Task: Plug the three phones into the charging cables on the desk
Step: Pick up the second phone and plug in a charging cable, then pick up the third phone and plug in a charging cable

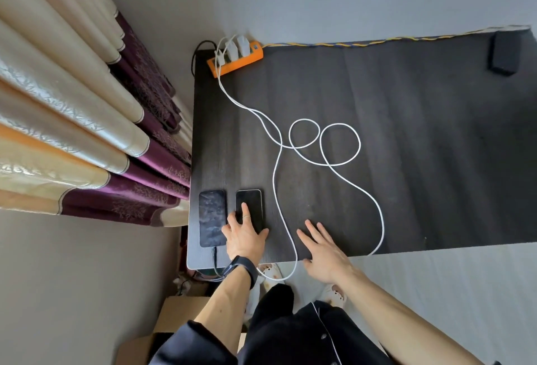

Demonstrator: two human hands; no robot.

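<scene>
Two dark phones lie side by side at the desk's near left corner. The left phone [212, 216] has a dark cable running from its near end over the desk edge. My left hand [244, 236] rests flat on the second phone [249, 201], fingers spread. My right hand [322, 251] is spread flat on the bare desk [421, 146], holding nothing, just right of a white cable [279, 167]. Another white cable [340, 143] loops in the middle and drops over the near edge. Both come from white chargers in an orange power strip [235, 59]. A third phone is not visible.
A dark box-like object [504, 55] sits at the desk's far right corner. Cream and purple curtains [87, 120] hang close to the left edge. Cardboard boxes [177, 315] stand on the floor below the near left corner.
</scene>
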